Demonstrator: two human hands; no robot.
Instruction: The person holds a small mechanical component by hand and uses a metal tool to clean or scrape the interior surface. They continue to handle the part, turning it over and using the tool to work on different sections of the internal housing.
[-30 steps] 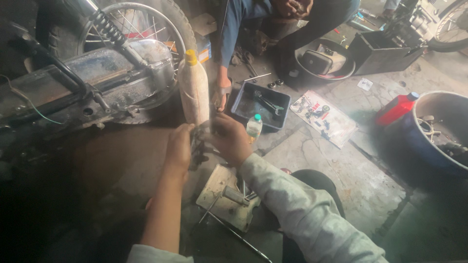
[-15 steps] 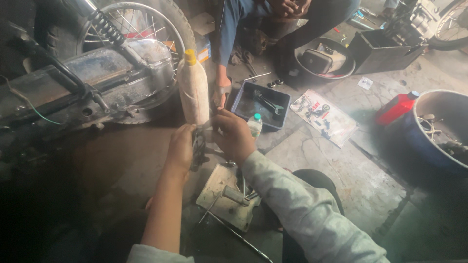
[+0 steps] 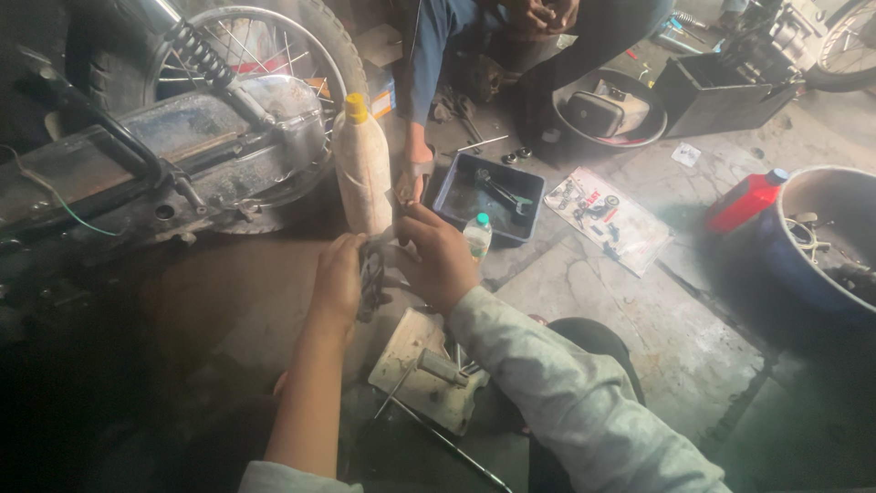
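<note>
A motorcycle repair workshop is showing here: a motorcycle (image 3: 173, 155) with its spoked wheel (image 3: 246, 82) is standing on a cracked concrete floor (image 3: 639, 310), and a tray of wrenches (image 3: 488, 196) is lying nearby.

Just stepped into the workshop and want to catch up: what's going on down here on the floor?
A person crouched on the floor holds a small dark metal part between both hands: the left hand cups it, the right hand works at its top. Just behind stands a tall pale bottle with a yellow cap, beside a motorcycle rear wheel. A second person's hand reaches down next to a dark tray of tools.
</note>
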